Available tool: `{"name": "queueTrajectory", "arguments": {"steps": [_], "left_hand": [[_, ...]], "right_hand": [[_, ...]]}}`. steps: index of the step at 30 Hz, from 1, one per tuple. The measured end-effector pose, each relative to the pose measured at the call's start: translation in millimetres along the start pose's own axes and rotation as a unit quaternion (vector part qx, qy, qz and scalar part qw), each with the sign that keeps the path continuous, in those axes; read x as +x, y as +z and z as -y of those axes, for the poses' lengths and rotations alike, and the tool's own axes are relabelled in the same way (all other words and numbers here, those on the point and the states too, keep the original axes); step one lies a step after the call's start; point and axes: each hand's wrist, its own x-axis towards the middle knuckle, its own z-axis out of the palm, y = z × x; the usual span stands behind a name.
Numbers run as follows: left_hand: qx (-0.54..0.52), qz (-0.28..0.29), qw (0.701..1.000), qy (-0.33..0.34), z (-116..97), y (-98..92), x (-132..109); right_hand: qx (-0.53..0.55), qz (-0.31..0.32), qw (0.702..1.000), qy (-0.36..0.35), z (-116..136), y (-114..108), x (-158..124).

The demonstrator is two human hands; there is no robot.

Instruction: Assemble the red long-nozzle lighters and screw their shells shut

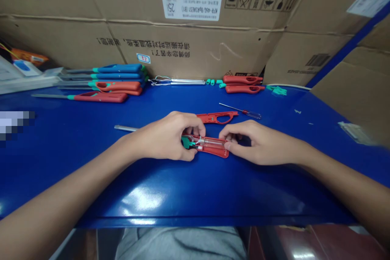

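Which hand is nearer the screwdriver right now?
Right. The right grip is just on the person's side of the screwdriver; the left grip is farther off, to its left, holding the open red casing.

Left hand (170, 138), right hand (260, 143) and forearms (88, 183) are bare; creased grey clothing (179, 243) covers the lap

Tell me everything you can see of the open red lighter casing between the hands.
The red casing is a shiny, plastic-looking half shell, its open side up and its rounded end toward the right hand. Inside show a clear tube, a green piece and a small white piece. The left hand holds it by both long edges, hiding its other end; right fingertips are at the rounded end. Whether it rests on the blue table is unclear.
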Motion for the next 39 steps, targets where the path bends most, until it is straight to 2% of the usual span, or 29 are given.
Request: {"name": "queueTrajectory", "arguments": {"steps": [18,39], "left_hand": [[0.045,-0.061,0.997,0.016,-2.8,0.8,0.1],[0.083,-0.056,0.995,0.01,-3.9,0.5,-1.6]], "right_hand": [[-0.034,-0.059,0.997,-0.021,-4.1,-3.8,1.4],[-0.041,-0.078,0.996,-0.026,-6.4,-1.9,3.5]]}}
